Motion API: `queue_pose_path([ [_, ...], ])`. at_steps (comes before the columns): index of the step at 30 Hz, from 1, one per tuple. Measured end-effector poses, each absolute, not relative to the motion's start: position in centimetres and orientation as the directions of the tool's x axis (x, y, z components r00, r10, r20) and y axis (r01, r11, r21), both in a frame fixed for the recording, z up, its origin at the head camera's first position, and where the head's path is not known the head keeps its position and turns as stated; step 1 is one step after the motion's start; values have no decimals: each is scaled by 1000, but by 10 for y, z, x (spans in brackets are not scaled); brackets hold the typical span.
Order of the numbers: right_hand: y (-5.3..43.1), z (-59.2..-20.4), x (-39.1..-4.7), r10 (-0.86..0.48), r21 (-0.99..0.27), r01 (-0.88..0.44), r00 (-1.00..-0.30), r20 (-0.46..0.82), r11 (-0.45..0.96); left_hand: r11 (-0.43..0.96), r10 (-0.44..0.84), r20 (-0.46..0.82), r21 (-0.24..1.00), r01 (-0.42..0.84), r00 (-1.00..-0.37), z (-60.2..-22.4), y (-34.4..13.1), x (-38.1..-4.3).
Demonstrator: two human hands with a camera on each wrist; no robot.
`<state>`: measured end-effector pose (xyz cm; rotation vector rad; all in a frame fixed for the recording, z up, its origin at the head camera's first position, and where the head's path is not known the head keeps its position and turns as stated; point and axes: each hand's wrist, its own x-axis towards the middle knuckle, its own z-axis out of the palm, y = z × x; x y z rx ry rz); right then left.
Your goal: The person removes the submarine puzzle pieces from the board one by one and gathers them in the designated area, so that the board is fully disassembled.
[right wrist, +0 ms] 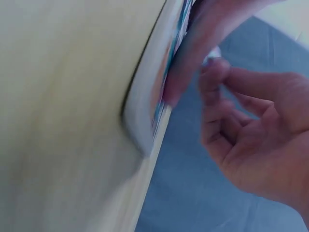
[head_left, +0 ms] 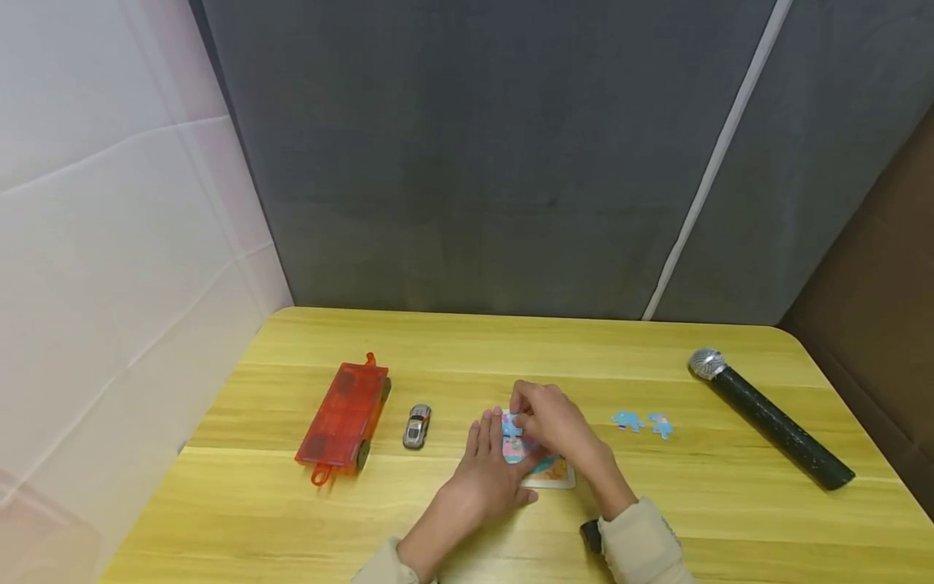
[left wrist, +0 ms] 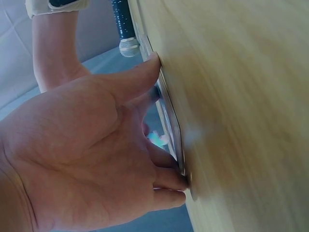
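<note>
A small jigsaw puzzle in a pale tray (head_left: 567,482) lies on the table, partly hidden by both hands. My left hand (head_left: 485,478) rests on its left side with straight fingers, the thumb along the near edge. Above the far part of the puzzle, my right hand (head_left: 558,422) pinches a small puzzle piece (right wrist: 215,52) between thumb and fingertips, seen in the right wrist view. To the right lie two loose puzzle pieces, a blue one (head_left: 627,420) and a blue and pink one (head_left: 661,426).
On the left of the wooden table (head_left: 241,519) stand a red translucent toy trailer (head_left: 344,415) and a small silver toy car (head_left: 417,427). A black microphone (head_left: 777,426) with a silver head lies at the right. A dark grey partition (head_left: 452,162) rises behind the table.
</note>
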<state>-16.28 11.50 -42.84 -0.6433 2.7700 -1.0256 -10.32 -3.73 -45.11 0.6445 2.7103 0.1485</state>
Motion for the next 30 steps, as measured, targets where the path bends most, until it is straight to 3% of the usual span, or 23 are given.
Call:
queue_pose_path([
  [5,135,-423,-170,-370,-709,-267,-929,10,652,894,447,-316,160,418,-837,-446,-37,-101],
  [10,159,-418,-177,-348,-714,-258,-937,21,651,890,454,-295,208,407,-841,-457,-38,-103],
  [17,182,-416,-182,-353,-715,-250,-936,4,653,889,457,-269,167,427,-848,-471,-39,-107],
  [25,204,-421,-184,-188,-629,-110,-980,-58,770,885,461,-241,192,424,-854,-474,-40,-107],
  [30,210,-425,-186,-184,-617,-101,-980,-73,781,889,453,-270,212,407,-849,-462,-39,-104],
])
